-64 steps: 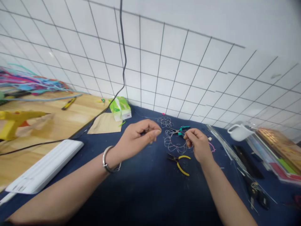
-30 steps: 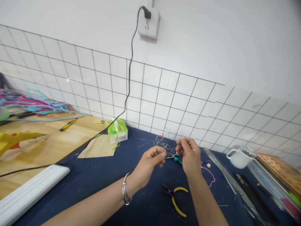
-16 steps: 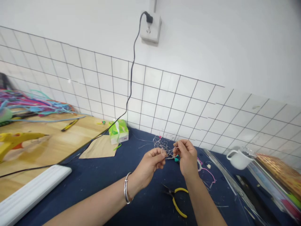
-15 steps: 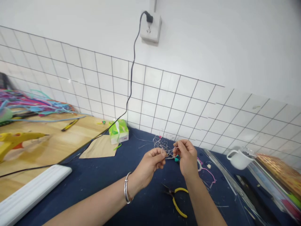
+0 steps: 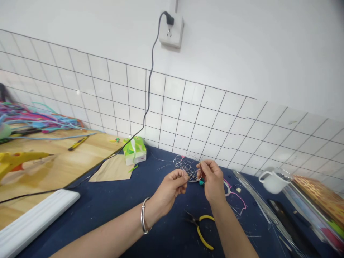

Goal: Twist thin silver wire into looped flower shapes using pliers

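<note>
Silvery wire (image 5: 183, 163), bent into several loops, rises just beyond my fingertips over the dark blue table cover. My left hand (image 5: 172, 186) pinches part of this wire between thumb and forefinger; a silver bangle circles the wrist. A thin wire end is caught between the thumb and fingers of my right hand (image 5: 213, 179), close to the left. A small teal piece (image 5: 201, 182) shows between the hands, lying behind them. Below them, yellow-handled pliers (image 5: 202, 229) lie with their handles spread, partly covered by my right forearm.
A tissue pack (image 5: 135, 150) stands on brown paper (image 5: 111, 168) at the back left. A white power strip (image 5: 40, 215) and yellow glue gun (image 5: 16, 161) lie left. At right are straight wires (image 5: 255, 197), a pink-and-white loop (image 5: 228, 188) and a white cup (image 5: 274, 182).
Both hands keep their pinch on the wire and shift very slightly left in view. The whole scene shifts slightly too.
</note>
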Available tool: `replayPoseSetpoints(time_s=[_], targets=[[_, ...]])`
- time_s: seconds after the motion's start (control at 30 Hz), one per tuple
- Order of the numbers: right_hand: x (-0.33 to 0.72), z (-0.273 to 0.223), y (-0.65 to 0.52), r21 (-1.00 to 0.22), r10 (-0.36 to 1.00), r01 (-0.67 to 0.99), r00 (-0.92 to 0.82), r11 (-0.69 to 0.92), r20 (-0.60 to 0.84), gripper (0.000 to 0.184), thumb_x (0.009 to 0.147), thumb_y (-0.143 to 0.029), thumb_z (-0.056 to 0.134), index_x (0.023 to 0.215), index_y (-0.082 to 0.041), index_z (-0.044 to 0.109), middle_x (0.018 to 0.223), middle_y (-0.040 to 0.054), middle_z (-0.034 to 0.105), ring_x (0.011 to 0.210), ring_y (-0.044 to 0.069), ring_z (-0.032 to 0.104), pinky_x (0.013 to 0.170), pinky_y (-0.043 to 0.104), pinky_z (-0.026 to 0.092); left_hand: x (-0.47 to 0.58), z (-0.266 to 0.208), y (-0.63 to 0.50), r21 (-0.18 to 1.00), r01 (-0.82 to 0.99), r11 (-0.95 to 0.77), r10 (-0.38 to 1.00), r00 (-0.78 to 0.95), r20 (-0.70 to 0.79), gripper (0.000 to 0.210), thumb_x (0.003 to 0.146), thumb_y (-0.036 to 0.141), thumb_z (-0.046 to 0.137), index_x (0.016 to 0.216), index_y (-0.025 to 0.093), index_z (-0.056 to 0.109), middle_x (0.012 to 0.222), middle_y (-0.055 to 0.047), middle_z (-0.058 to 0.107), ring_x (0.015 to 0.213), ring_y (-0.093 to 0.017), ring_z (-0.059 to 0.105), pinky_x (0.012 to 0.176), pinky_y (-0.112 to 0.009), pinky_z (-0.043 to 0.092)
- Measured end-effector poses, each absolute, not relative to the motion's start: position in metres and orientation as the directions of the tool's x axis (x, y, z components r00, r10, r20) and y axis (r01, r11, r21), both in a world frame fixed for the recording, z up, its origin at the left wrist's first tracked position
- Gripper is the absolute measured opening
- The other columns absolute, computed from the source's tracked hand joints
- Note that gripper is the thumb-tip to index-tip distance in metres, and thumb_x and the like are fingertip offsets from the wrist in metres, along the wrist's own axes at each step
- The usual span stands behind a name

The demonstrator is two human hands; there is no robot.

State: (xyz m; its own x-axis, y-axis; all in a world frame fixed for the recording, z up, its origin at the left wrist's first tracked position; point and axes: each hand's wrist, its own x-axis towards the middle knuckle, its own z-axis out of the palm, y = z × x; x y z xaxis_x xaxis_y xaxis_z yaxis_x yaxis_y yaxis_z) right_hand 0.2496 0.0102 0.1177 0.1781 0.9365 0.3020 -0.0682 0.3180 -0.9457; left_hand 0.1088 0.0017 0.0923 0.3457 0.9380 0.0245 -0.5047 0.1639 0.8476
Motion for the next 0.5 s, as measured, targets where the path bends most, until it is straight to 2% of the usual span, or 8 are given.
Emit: replayPoseSetpoints(time_s=[0.1,0.3,0.5], targets=[[0.2529,0.1174,0.0108,-0.96,0.952,0.004,0.13,0.28,0.278,0.017,0.082,-0.036,0.054,0.082,-0.019,0.055,0.061,-0.0028,0.053,0.053,0.008,0.048,0.05,0.02,0.04,0.1086,0.0917,0.0025,0.859,-0.493,0.138,0.939,0.341,0.045,0.011,0.076,0.024,0.063,0.075,0.015,0.055,0.061,0.002,0.049,0.053,-0.007,0.044,0.053,-0.021,0.035],[0.2562,0.1186,0.0137,-0.973,0.975,0.075,0.034,0.217,0.22,0.018,0.076,-0.035,0.059,0.082,-0.018,0.055,0.067,-0.0015,0.056,0.051,0.009,0.05,0.045,0.02,0.04,0.1074,0.0878,0.0071,0.865,-0.491,0.105,0.953,0.299,0.054,0.012,0.076,0.025,0.063,0.078,0.016,0.056,0.063,0.002,0.049,0.054,-0.007,0.045,0.053,-0.02,0.035],[0.2556,0.1167,0.0151,-0.971,0.979,0.127,-0.007,0.204,0.205,0.015,0.074,-0.028,0.059,0.084,-0.018,0.056,0.057,-0.005,0.051,0.047,0.008,0.047,0.043,0.019,0.038,0.108,0.0862,0.0083,0.865,-0.492,0.095,0.954,0.293,0.062,0.013,0.075,0.025,0.063,0.079,0.015,0.057,0.063,0.002,0.049,0.053,-0.007,0.044,0.052,-0.02,0.034]])
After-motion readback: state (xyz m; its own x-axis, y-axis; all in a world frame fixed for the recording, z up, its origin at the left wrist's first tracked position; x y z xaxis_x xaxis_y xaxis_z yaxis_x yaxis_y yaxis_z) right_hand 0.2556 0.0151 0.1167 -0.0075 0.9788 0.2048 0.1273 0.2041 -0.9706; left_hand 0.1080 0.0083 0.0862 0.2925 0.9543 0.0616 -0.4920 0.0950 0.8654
